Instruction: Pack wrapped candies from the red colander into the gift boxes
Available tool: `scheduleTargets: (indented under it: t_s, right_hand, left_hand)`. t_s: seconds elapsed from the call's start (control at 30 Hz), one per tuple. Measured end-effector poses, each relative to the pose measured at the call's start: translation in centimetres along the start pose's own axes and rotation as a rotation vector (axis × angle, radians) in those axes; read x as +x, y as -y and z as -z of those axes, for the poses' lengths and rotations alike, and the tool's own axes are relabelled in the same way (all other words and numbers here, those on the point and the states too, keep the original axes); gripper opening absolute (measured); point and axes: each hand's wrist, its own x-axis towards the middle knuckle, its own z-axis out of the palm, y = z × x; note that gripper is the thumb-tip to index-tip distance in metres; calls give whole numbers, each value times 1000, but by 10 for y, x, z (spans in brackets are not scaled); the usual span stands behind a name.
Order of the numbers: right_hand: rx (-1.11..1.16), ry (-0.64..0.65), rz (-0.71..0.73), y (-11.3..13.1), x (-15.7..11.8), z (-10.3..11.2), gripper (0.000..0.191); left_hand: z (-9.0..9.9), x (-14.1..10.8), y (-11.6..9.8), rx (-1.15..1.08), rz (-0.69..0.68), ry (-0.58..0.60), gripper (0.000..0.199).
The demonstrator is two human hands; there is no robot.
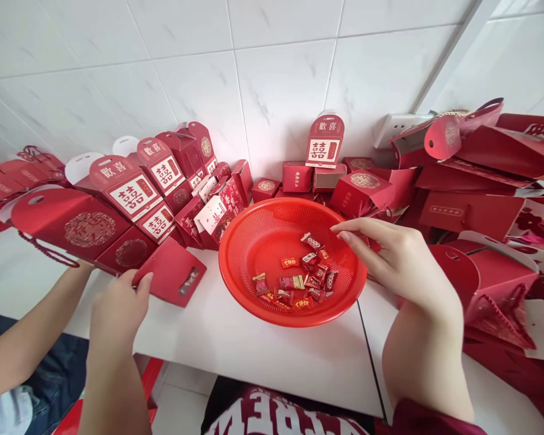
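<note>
My left hand (120,308) grips the near edge of a red box (170,272) with an oval cut-out, left of the basket. A round red plastic basket (242,290) stands on the white table and holds several wrapped candies (316,275). Over the basket's right rim hangs my right hand (390,248), thumb and forefinger brought together at the tips; whether anything is between them cannot be made out.
Red gift boxes (131,193) crowd the back left, beside another person's arm (36,332). More boxes (362,187) stand behind the basket. Folded red boxes and bags (474,211) are piled at the right. A tiled wall rises behind.
</note>
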Motion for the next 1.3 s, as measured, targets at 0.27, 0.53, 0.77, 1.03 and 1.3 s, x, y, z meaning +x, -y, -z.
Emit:
scheduleTargets:
  t_s: [0.27,0.53,0.77,1.03,1.3]
  right_hand:
    - [26,27,10,7,-4,7,16]
    - [29,56,-21,6,-2,4,15]
    - [23,69,-51,3,-1,1,15]
    - [9,88,-54,2,2,-2,15]
    - [17,93,-55,3,5,-4,16]
  left_hand:
    - [-2,10,-26,117,123,1,51]
    - [-2,33,-30,123,51,10,44]
    - [-13,26,-37,136,-89,-247,43]
    - [-48,11,-48,-44,-304,-443,66]
    - [-47,3,-50,-80,-250,-388,62]
